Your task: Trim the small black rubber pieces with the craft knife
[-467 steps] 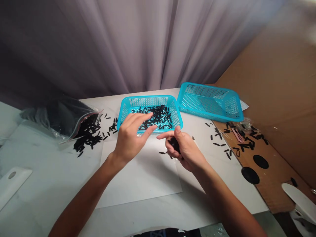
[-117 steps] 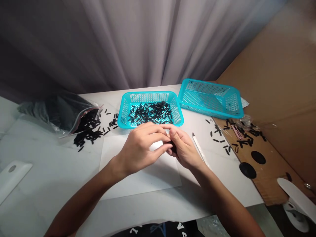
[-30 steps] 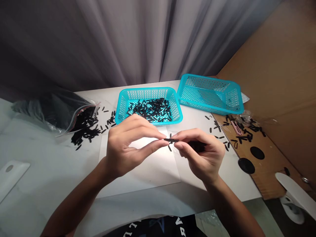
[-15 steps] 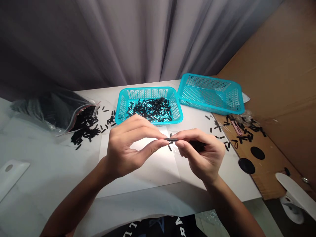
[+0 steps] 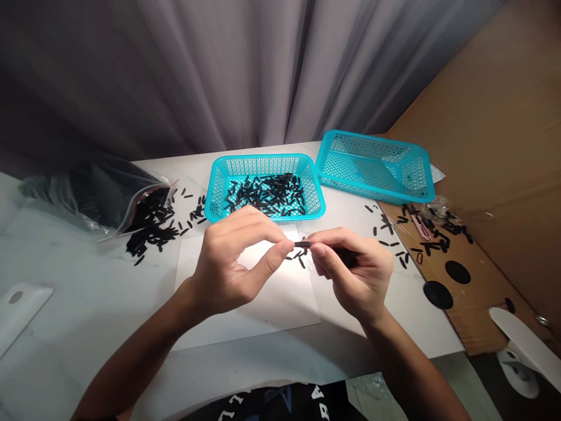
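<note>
Between my two hands, above a white sheet [image 5: 245, 321], a small black strip [image 5: 302, 244] lies level. My left hand [image 5: 236, 257] pinches its left end with thumb and forefinger. The thumb and forefinger of my right hand [image 5: 357, 266] grip the other end, and something dark shows inside that curled palm. Several loose black pieces [image 5: 300, 257] lie on the sheet just behind the strip. Beyond my hands stands a blue basket [image 5: 322, 202] with many similar black pieces in it.
A second blue basket [image 5: 377, 190] stands at the back right. At the left, a clear bag [image 5: 96, 193] spills black pieces [image 5: 151, 234]. More pieces, a pink item [image 5: 421, 227] and two black discs [image 5: 438, 294] lie to the right. A grey curtain hangs behind.
My left hand has shifted slightly right and my right hand slightly left, with the strip a little higher. More of the loose pieces behind it now show.
</note>
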`<state>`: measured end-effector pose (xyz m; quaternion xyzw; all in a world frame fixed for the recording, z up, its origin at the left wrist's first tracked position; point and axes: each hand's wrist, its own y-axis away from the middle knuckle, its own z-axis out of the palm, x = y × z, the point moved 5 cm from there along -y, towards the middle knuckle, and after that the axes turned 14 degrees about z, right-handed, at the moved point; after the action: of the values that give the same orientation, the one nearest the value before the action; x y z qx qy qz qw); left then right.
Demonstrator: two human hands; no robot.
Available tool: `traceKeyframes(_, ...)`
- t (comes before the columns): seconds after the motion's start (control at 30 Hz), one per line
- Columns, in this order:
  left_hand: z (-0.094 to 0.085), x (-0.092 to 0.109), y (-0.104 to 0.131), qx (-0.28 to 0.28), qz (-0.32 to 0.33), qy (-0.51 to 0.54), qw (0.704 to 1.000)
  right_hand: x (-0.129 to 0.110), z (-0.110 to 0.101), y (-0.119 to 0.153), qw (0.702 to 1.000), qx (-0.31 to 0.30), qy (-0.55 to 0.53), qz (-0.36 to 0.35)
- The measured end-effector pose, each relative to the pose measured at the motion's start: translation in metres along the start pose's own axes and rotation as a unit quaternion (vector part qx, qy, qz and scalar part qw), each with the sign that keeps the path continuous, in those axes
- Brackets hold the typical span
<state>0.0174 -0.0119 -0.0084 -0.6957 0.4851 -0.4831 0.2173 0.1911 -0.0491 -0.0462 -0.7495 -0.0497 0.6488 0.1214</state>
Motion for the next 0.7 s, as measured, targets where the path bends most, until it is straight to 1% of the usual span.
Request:
traceKeyframes(0.3,0.0000,-0.0012,-0.0013,-0.005,0.001,-0.012,1.000,0.0023,-0.0002,-0.0005,1.000,-0.002,0.009,-0.002)
traceKeyframes(0.53,-0.0007,-0.0025,0.0011,0.003,0.024,-0.009,1.000,0.0029,-0.0020,-0.0006,1.000,0.007,0.020,-0.010)
traceKeyframes(0.7,-0.0012,0.0016,-0.0002,0.006,0.011,0.003,1.000,0.0023,-0.0020,0.0014,1.000,0.010,0.014,-0.010)
